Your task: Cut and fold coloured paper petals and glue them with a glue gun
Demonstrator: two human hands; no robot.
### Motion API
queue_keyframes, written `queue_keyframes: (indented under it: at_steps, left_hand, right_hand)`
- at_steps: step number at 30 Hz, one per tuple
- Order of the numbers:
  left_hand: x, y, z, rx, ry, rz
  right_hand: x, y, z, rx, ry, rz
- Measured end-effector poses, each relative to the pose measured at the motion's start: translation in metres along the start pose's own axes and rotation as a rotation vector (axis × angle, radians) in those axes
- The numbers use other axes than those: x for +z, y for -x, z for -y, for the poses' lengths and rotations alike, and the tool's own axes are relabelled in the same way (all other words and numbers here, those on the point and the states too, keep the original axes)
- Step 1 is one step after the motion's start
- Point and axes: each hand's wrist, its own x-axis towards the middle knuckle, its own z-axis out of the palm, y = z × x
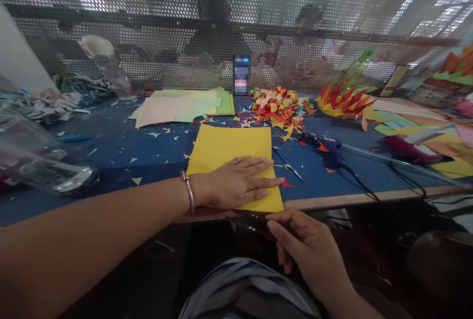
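Note:
A yellow sheet of paper (231,144) lies at the near edge of the blue table. My left hand (240,181) rests flat on it with fingers spread, pointing right. Just below the sheet's near right corner is my right hand (308,245), thumb and fingers pinched together. A dark red object (258,225) with shiny dots shows beside those fingertips, in shadow; whether they grip it or the paper's edge is unclear. Right of the sheet lie a thin silver tool (291,169) and a red paper scrap (286,182).
Behind the sheet are stacked pale papers (166,107), an upright phone (241,75) and a pile of coloured paper cuttings (277,102). A blue glue gun (330,150) with its cable lies right. Clear plastic bottles (40,151) stand left. Perforated metal (155,63) closes the back.

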Motion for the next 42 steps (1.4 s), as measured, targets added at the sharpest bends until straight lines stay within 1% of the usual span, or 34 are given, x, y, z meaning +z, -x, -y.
queue_keyframes:
  at_steps: [3,7,11,15,19,22,25,33,42]
  left_hand:
    - [0.001,-0.001,0.004,0.024,0.006,0.013]
    - [-0.002,-0.002,0.008,0.024,0.009,0.049]
    - [-0.003,-0.003,0.009,0.042,-0.046,0.021]
    - [0.0,-0.002,0.009,0.043,-0.061,-0.022]
    - [0.001,-0.001,0.009,0.034,-0.045,-0.016]
    - [0.001,-0.001,0.008,0.029,-0.035,-0.003]
    - [0.0,-0.002,0.008,0.032,-0.036,0.01]
    - [0.0,-0.003,0.008,0.023,-0.059,0.029]
    - [0.002,-0.002,0.009,0.028,-0.072,0.006]
  right_hand:
    - [0.002,0.0,0.002,-0.004,-0.01,-0.006]
    - [0.002,0.004,0.001,-0.016,-0.088,0.016]
    - [0.001,0.005,-0.004,0.021,-0.142,0.054]
    - [0.0,0.002,-0.007,0.052,-0.147,0.088]
    - [0.002,-0.003,-0.006,0.048,-0.119,0.119]
    - [0.004,-0.004,-0.004,0.022,-0.091,0.103]
    - [0.007,-0.005,-0.002,0.014,-0.073,0.082]
    - [0.018,-0.006,0.006,-0.001,-0.092,0.088]
    - [0.035,-0.009,0.006,0.0,-0.132,0.189]
